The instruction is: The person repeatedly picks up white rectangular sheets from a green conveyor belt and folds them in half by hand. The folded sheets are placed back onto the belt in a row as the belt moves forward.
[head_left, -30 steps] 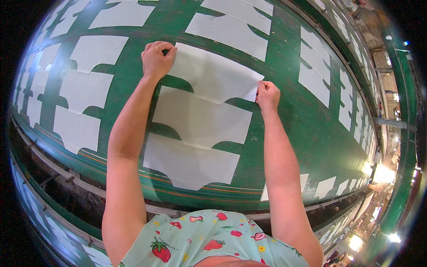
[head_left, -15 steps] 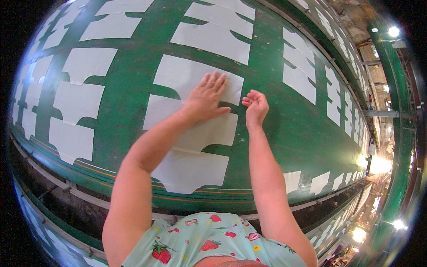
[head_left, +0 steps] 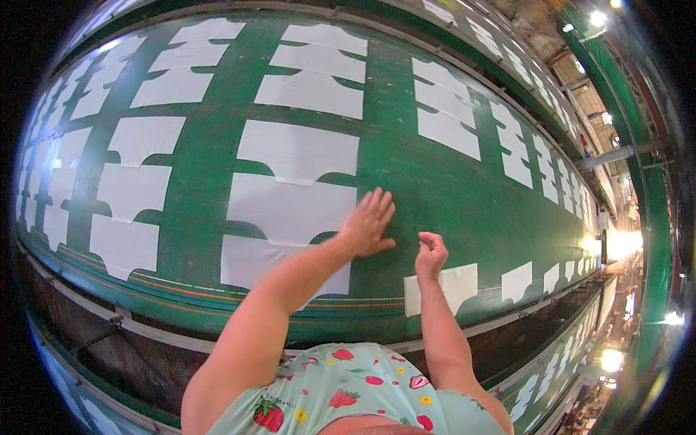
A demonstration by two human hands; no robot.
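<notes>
White panels [head_left: 134, 190], far 9 o'clock of left hand [head_left: 368, 226]: laid flat, presumably against creasing | centre panels [head_left: 293, 210], near 9 o'clock: likewise flat on green tabletop [head_left: 428, 188] | left hand: fingers spread, grasping nothing, contact unclear | right hand [head_left: 433, 254], 4 o'clock: fingers curled, contents cannot be told | white sheet [head_left: 460, 285], 5 o'clock of right hand, partly behind forearm [head_left: 444, 326]

Lamp [head_left: 597, 18] lit upper right | white glare right | fisheye-bent edges | left-side sheen on table [head_left: 493, 217]

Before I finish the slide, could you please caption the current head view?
Open left hand and curled right hand over a long green table bearing flat white cut-out pieces in groups.
</notes>
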